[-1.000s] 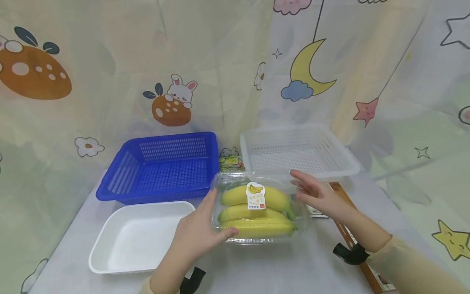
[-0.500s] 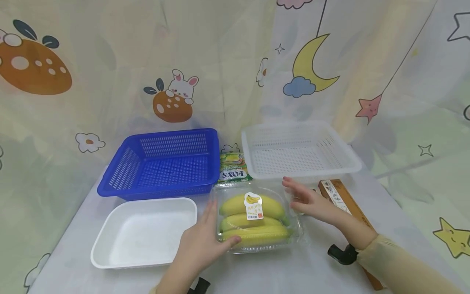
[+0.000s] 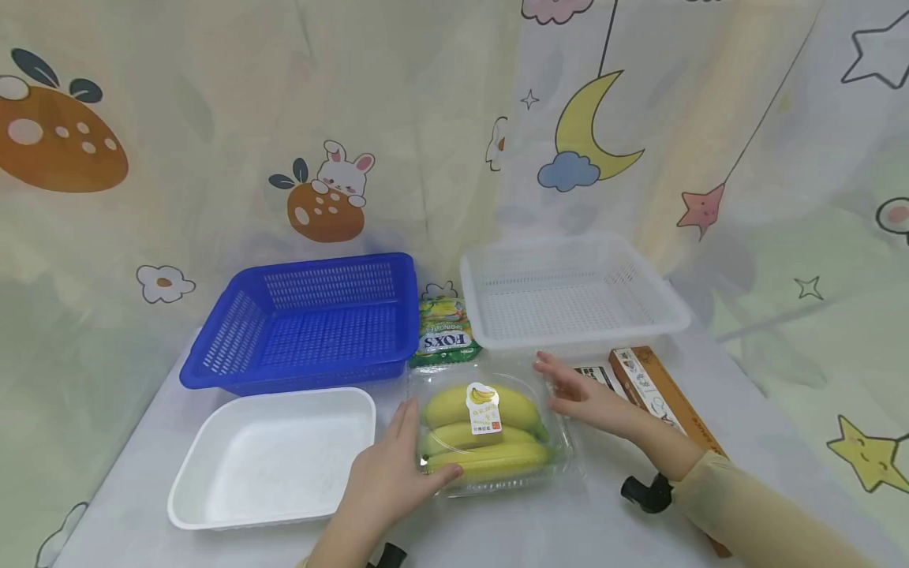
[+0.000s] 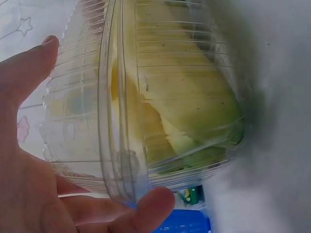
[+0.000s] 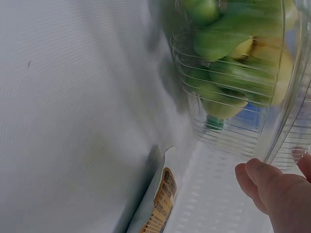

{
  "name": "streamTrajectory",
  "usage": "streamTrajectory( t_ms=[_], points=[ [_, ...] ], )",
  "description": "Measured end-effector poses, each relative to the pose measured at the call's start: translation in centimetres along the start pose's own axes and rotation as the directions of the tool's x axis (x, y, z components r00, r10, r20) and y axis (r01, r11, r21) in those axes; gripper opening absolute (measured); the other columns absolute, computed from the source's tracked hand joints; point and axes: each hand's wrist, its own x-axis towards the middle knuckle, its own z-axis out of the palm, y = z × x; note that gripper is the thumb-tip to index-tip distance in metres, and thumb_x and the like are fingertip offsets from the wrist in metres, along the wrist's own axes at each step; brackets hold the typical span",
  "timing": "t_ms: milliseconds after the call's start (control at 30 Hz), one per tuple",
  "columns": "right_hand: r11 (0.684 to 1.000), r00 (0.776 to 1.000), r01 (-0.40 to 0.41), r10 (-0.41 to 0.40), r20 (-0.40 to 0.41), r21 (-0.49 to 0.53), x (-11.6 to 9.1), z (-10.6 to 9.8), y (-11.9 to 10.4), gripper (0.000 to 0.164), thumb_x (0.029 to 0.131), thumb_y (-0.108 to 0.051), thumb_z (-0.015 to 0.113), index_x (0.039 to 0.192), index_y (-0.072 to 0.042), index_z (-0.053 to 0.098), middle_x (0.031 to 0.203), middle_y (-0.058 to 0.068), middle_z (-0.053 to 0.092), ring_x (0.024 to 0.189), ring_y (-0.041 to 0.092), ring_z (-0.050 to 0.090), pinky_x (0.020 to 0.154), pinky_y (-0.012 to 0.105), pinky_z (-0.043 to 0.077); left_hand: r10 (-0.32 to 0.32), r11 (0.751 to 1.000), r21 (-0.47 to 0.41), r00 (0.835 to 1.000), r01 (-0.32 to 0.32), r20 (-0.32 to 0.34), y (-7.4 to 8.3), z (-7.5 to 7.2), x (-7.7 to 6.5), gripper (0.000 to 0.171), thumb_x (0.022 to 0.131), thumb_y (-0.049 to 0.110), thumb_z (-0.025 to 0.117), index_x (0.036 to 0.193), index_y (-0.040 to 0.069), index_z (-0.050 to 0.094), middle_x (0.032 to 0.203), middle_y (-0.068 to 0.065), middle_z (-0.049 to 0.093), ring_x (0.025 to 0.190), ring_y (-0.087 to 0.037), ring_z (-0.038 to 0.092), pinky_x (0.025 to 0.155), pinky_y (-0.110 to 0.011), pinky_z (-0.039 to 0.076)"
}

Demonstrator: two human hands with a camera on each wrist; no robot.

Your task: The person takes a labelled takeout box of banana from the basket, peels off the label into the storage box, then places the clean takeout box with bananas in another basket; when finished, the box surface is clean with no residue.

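Note:
Between my two hands is a clear plastic clamshell box [image 3: 490, 487] with several yellow bananas [image 3: 490, 460] inside and a white label on its lid. My left hand [image 3: 387, 473] grips the box's left side; in the left wrist view its thumb lies against the lid and its fingers curl by the rim. At the right back corner my right hand [image 3: 585, 404] holds the box, and the right wrist view has its fingertips [image 5: 257, 170] at the rim. The bananas' green ends show through the wall there. The box sits low over the white tabletop.
A blue basket [image 3: 298, 379] stands at back left, a white basket [image 3: 575, 338] at back right. Between them lies a green FOX'S packet [image 3: 445, 347]. The white tray [image 3: 270, 457] is left of my left hand. A long brown box [image 3: 675, 394] and a small packet [image 3: 600, 375] lie right.
The banana box has come down and a little toward me, held by both hands. The green packet behind it now shows more fully.

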Motion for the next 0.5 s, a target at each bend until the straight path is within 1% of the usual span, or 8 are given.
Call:
streamTrajectory(
  t_ms=[200,333,500],
  points=[
    [1.000,1.000,-0.016,0.016,-0.003,0.011,0.21,0.44,0.79,0.057,0.092,-0.011,0.049,0.142,0.001,0.024,0.151,0.021,0.002,0.135,0.044,0.013,0.105,0.053,0.022,-0.008,1.000,-0.003,1.000,0.008,0.013,-0.10,0.35,0.08,0.108,0.064,0.072,0.059,0.142,0.004,0.027,0.143,-0.017,0.036,0.107,-0.035,0.058,0.072,-0.048,0.051],
    [1.000,1.000,-0.018,0.018,-0.013,-0.010,0.24,0.45,1.04,0.057,0.092,-0.012,0.049,0.142,0.001,0.024,0.151,0.021,0.004,0.134,0.044,0.016,0.105,0.053,0.023,-0.017,1.000,-0.003,1.000,0.018,0.019,0.15,0.27,0.18,0.107,0.064,0.071,0.060,0.142,0.005,0.027,0.143,-0.017,0.036,0.103,-0.034,0.060,0.072,-0.048,0.051],
    [1.000,1.000,-0.006,0.006,-0.006,-0.007,0.51,0.40,0.98,0.057,0.092,-0.010,0.049,0.142,0.003,0.023,0.151,0.022,0.003,0.133,0.046,0.017,0.104,0.055,0.023,-0.028,1.000,-0.013,0.999,0.028,0.022,0.19,0.26,0.23,0.107,0.064,0.071,0.060,0.142,0.005,0.027,0.143,-0.017,0.036,0.100,-0.034,0.061,0.070,-0.047,0.051]
  ],
)
